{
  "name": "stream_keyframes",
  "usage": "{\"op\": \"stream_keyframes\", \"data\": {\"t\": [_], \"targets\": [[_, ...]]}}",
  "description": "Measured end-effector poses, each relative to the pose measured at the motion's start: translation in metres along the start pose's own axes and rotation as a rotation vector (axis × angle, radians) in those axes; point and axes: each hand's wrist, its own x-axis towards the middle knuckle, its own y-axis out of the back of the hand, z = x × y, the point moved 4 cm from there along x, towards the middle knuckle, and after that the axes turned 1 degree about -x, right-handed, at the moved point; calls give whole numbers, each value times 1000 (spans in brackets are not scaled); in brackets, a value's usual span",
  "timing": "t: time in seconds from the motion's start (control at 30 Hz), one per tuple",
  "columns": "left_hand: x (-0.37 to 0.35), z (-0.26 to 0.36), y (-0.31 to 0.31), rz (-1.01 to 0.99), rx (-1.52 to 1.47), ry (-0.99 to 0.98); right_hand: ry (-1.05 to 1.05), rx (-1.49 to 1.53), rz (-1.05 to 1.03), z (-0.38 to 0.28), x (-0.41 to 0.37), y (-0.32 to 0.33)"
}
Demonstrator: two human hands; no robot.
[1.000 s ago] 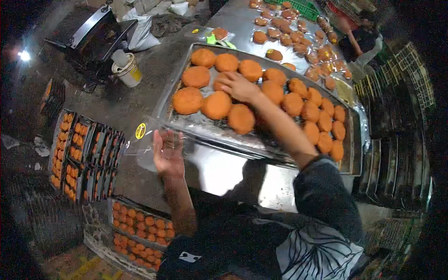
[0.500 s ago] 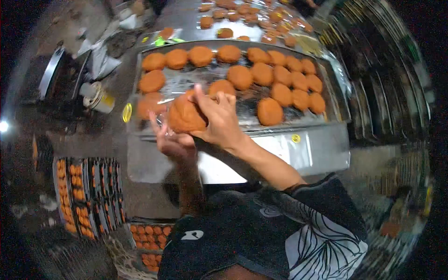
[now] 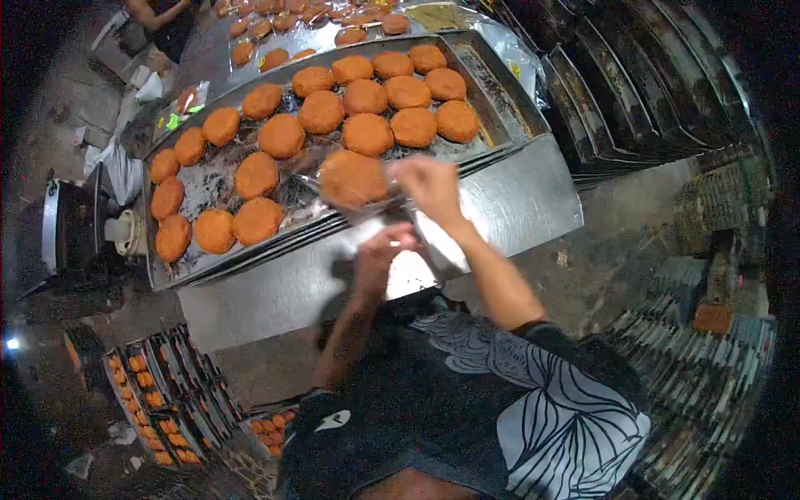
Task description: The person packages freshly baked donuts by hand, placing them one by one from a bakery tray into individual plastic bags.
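Note:
A round orange-brown bun [image 3: 352,177] is inside a clear plastic bag [image 3: 310,160], held up over the front edge of a metal baking tray [image 3: 187,271]. My right hand [image 3: 429,190], slightly blurred, pinches the bag at the bun's right side. Below it my left hand [image 3: 383,257] is closed with fingers curled at the bag's lower edge. Several loose buns [image 3: 367,134] lie in the tray behind the bagged one, some touching each other.
Bagged buns [image 3: 275,58] cover the metal table beyond the tray. Dark trays [image 3: 617,83] stand in a row at right; racks of bun trays [image 3: 162,400] are at lower left. Another person's arm [image 3: 158,15] shows at top left. A white container [image 3: 129,233] stands left.
The bun that was gripped directly between both hands now sits in the bag, held from its right side. Both hands have moved right in view, and the camera view has turned.

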Motion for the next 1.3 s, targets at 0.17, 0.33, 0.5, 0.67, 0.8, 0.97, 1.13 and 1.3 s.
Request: {"op": "stream_keyframes", "data": {"t": [0.17, 0.33, 0.5, 0.67, 0.8, 0.97, 1.13, 1.3], "targets": [[61, -105, -78, -166, 930, -918, 274, -1, 117, -35, 132, 19], [114, -159, -76, -443, 994, -749, 185, 39, -311, 65, -21, 30], [81, -116, -63, -541, 911, -694, -312, 54, -637, 155, -178, 48], [57, -108, -86, -172, 237, -121, -415, -245, -433, 106, -163, 88], [38, -105, -96, -110, 215, -94, -679, -198, -174, 83, -180, 80], [0, -26, -69, 18, 360, -647, -1037, 1213, -3, 74, -112, 33], [16, -9, 32, 206, -712, -441, -855, 1457, -286, -6, -82, -62], [-13, 8, 142, 607, -968, -461, 26, -653, 31, -10, -5, -96]]}}
